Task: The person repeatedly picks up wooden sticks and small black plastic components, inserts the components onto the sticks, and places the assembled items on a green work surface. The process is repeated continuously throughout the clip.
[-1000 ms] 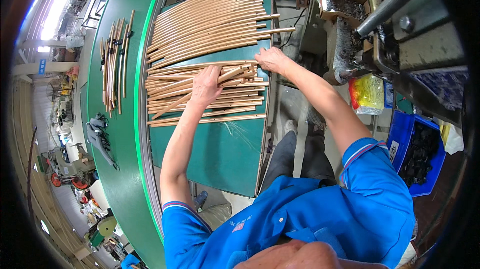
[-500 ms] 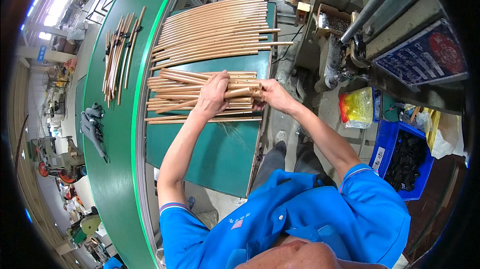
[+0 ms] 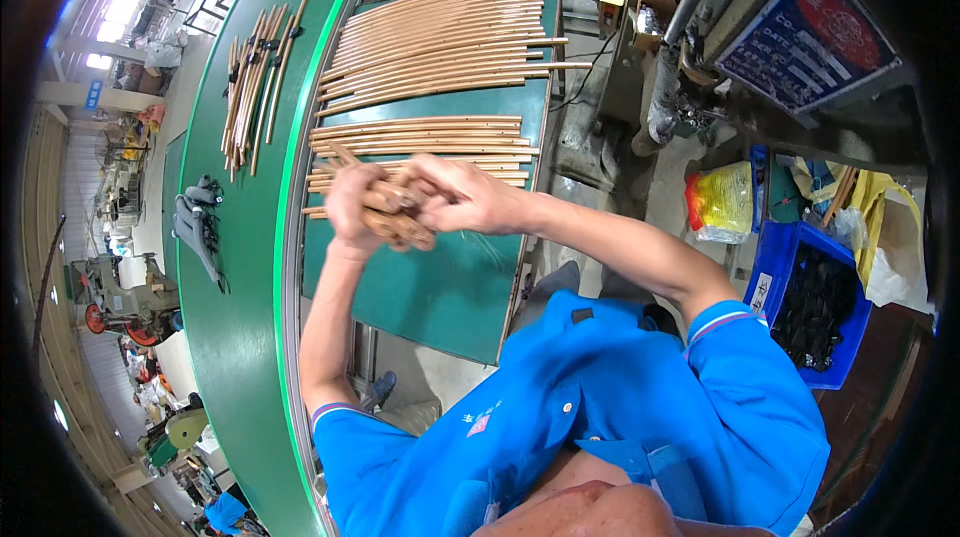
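Observation:
A bundle of copper-coloured metal tubes [image 3: 398, 225] is gripped in my left hand [image 3: 352, 205], lifted above the green side table [image 3: 430, 307] with its open ends turned toward me. My right hand [image 3: 470, 199] is curled at those ends, its fingertips against the tubes; motion blurs the fingers somewhat. Beneath and behind my hands, loose tubes [image 3: 430, 135] of the same kind lie side by side on the table. Farther back, a wider row of tubes [image 3: 440, 32] is spread out, a couple of them jutting past the right edge.
Along the left runs a green conveyor belt [image 3: 230, 317] carrying tubes with black fittings [image 3: 262, 77] and grey gloves [image 3: 195, 227]. On the right stand a machine with a blue plate [image 3: 810, 32], a yellow-red plastic bag [image 3: 722, 199] and a blue bin [image 3: 850, 357] of black parts.
The bundle has come up off the table and moved left and toward me, its ends swung round to face me. My right hand has followed it leftward.

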`<state>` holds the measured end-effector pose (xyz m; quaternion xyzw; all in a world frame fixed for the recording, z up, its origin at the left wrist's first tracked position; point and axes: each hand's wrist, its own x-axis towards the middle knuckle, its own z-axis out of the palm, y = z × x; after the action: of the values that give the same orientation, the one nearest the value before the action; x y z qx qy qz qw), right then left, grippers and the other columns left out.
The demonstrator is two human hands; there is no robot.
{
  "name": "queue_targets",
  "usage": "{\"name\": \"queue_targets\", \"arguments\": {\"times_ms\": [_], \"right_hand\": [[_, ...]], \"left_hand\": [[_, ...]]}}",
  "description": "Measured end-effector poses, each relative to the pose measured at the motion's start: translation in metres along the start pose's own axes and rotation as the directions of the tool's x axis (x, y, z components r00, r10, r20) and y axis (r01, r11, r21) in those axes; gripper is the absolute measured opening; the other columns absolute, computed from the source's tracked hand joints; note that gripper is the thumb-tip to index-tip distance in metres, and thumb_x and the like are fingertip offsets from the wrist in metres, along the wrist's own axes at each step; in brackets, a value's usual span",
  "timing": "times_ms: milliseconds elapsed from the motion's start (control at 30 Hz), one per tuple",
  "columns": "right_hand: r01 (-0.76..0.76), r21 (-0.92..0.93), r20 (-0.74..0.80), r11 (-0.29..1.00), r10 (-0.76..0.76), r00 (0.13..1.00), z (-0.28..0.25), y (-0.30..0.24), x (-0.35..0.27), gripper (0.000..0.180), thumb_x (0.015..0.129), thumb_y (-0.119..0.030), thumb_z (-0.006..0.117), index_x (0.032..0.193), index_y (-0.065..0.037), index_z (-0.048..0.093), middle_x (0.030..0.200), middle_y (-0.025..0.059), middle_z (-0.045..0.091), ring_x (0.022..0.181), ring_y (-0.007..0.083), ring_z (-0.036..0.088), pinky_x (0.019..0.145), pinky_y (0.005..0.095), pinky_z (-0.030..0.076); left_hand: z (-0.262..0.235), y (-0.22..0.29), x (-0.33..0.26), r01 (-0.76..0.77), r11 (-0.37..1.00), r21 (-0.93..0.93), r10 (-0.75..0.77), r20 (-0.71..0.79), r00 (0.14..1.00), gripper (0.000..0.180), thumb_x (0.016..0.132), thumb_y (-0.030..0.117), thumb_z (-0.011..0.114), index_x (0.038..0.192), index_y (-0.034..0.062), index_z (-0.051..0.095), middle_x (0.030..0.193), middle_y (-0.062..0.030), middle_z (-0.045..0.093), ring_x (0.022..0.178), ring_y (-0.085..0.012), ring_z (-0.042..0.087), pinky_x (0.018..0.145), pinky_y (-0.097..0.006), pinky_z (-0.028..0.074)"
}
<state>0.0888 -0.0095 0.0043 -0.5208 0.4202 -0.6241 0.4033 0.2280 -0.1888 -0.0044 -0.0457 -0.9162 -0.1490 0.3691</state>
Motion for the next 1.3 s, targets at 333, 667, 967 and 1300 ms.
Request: {"name": "queue_targets", "arguments": {"times_ms": [333,667,967,1300], "right_hand": [[-0.117,0.171,-0.011,0.978,0.121,0.993,-0.011,0.02,-0.011,0.03,0.093,-0.017,0.06,0.118,-0.001,0.057,0.102,0.0064,0.063,0.091,0.0114,0.062,0.076,0.0254,0.052],[-0.687,0.169,-0.414,0.706,0.684,0.601,-0.057,0.127,-0.235,0.021,0.089,-0.015,0.055,0.104,-0.001,0.058,0.082,0.0057,0.066,0.065,0.0104,0.063,0.051,0.0233,0.046],[-0.822,0.311,-0.509,0.477,0.814,0.28,-0.044,0.141,-0.307,0.022,0.09,-0.012,0.053,0.106,0.0,0.058,0.083,0.0062,0.065,0.064,0.0094,0.062,0.051,0.023,0.047],[-0.794,0.419,-0.525,0.441,0.831,0.185,-0.037,0.144,-0.291,0.025,0.09,-0.012,0.053,0.111,0.001,0.056,0.085,0.0059,0.065,0.066,0.0104,0.062,0.052,0.0237,0.047]], "left_hand": [[-0.201,-0.02,0.113,0.393,0.844,-0.365,-0.535,-0.527,0.66,0.012,0.076,0.004,0.071,0.087,-0.0011,0.068,0.093,-0.0101,0.067,0.088,-0.0184,0.063,0.081,-0.031,0.051],[-0.123,-0.266,-0.084,0.264,0.134,-0.955,-0.99,-0.116,0.084,0.009,0.075,-0.004,0.058,0.083,-0.0045,0.054,0.079,-0.0157,0.061,0.072,-0.029,0.062,0.069,-0.039,0.056],[-0.003,-0.314,-0.144,0.398,-0.014,-0.917,-0.835,-0.208,-0.51,0.027,0.066,-0.008,0.065,0.084,-0.0074,0.045,0.088,-0.0185,0.06,0.071,-0.0331,0.063,0.061,-0.047,0.057],[0.066,-0.35,-0.203,0.518,-0.219,-0.827,-0.64,-0.279,-0.716,0.029,0.06,-0.013,0.078,0.072,-0.0026,0.054,0.07,-0.0119,0.064,0.061,-0.0239,0.062,0.048,-0.039,0.053]]}}
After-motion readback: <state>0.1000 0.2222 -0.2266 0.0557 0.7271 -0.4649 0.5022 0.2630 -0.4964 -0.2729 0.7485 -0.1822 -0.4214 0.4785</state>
